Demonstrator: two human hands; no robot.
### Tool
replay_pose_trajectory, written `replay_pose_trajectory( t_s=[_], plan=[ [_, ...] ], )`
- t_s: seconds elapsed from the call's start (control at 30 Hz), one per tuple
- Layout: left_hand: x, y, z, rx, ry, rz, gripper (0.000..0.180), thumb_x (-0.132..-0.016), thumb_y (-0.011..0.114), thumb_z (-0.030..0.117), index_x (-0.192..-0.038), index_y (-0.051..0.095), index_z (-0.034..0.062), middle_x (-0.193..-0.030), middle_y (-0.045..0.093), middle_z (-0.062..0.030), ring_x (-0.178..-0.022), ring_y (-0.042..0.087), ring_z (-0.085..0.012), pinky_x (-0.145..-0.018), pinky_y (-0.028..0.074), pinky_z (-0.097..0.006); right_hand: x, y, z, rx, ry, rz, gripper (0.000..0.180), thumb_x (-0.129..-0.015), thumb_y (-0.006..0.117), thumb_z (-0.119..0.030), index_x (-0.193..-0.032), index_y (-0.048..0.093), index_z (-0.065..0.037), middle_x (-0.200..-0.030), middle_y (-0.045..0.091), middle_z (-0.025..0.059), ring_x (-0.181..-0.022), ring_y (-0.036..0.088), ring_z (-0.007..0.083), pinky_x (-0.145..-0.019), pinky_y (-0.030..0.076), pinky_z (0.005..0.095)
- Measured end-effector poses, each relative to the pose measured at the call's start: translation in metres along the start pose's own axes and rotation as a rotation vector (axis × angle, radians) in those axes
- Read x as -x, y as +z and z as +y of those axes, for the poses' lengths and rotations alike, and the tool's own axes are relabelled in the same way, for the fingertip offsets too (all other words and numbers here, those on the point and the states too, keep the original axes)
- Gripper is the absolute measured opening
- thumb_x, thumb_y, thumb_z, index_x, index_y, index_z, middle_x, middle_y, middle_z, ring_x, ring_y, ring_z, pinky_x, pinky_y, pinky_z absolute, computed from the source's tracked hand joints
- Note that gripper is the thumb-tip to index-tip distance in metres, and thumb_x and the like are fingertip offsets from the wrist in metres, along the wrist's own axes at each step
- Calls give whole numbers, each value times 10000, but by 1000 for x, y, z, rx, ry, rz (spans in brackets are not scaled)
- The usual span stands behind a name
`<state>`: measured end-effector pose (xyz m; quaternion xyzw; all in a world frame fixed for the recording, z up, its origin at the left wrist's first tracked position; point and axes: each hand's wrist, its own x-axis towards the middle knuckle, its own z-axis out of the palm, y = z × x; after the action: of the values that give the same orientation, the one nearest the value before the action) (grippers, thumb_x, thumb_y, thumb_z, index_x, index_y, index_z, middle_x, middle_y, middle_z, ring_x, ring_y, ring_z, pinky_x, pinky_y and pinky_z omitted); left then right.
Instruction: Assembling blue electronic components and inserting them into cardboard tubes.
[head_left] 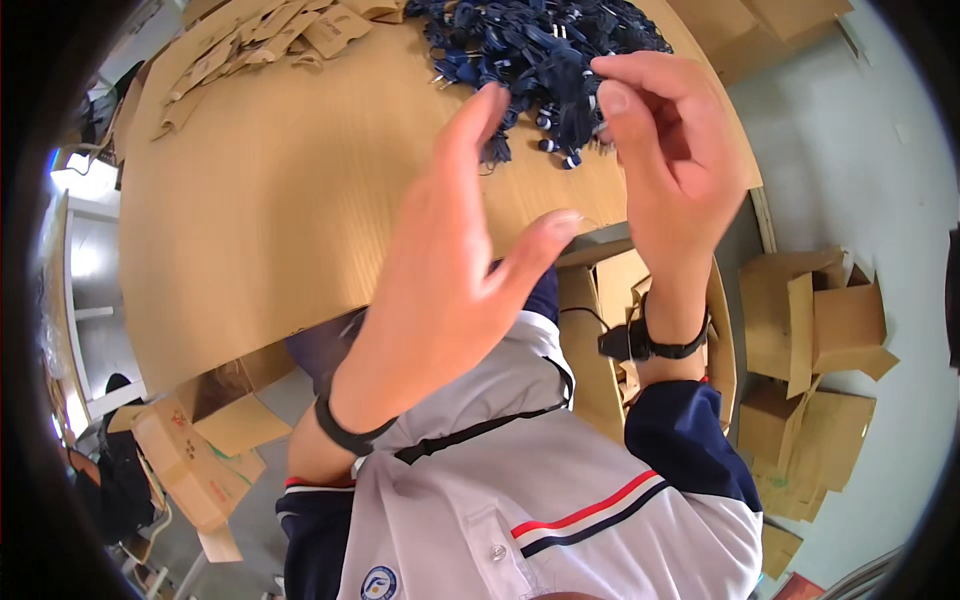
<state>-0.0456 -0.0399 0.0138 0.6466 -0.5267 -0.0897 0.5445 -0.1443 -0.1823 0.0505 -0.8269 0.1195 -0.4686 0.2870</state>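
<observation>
Over the near part of the table, my left hand (pixel 440 270) is open, slightly blurred, its fingers stretched out and its thumb held apart; no object shows in it. My right hand (pixel 685 150) is raised at the right edge of the pile of dark blue cables (pixel 490 40). Its fingers curl in, with thumb and forefinger tips close together beside a dark cable bundle (pixel 572 100). Whether those fingertips grip a cable is hard to make out. Several plugs with white bands (pixel 547 145) stick out at the pile's near side.
Folded brown cardboard pieces (pixel 335 30) lie at the table's (pixel 230 220) far left. A carton (pixel 590 340) with cardboard inside stands below the table edge, by my right forearm. More cartons (pixel 780 320) are stacked at the right wall, and another carton (pixel 195 460) sits at lower left.
</observation>
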Motion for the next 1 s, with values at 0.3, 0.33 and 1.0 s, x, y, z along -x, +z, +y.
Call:
replay_pose_trajectory(
  t_s=[0.3,0.33,1.0],
  plan=[
    [9,-17,5,463,-110,181,288,-993,513,197,-1181,517,-22,-906,592,-59,-737,521,-84,-690,441,-208,11,14,-13,-556,-83,-38,314,-847,707,-138,-1025,607,101,-1043,614,235,-634,569,125,-518,470,230],
    [6,-16,3,488,-88,226,227,-1014,495,209,-1087,579,11,-830,531,15,-683,432,-39,-638,377,-176,16,16,-15,-561,-88,-17,379,-843,717,-211,-1028,606,101,-1035,611,237,-625,570,129,-506,473,233],
    [1,-41,-8,-374,298,359,252,-773,756,18,-955,583,42,-738,634,-70,-595,615,-204,-525,475,-292,26,41,-39,-608,431,-239,262,-805,707,60,-1057,635,53,-980,608,73,-870,554,98,-740,453,221]
  ],
)
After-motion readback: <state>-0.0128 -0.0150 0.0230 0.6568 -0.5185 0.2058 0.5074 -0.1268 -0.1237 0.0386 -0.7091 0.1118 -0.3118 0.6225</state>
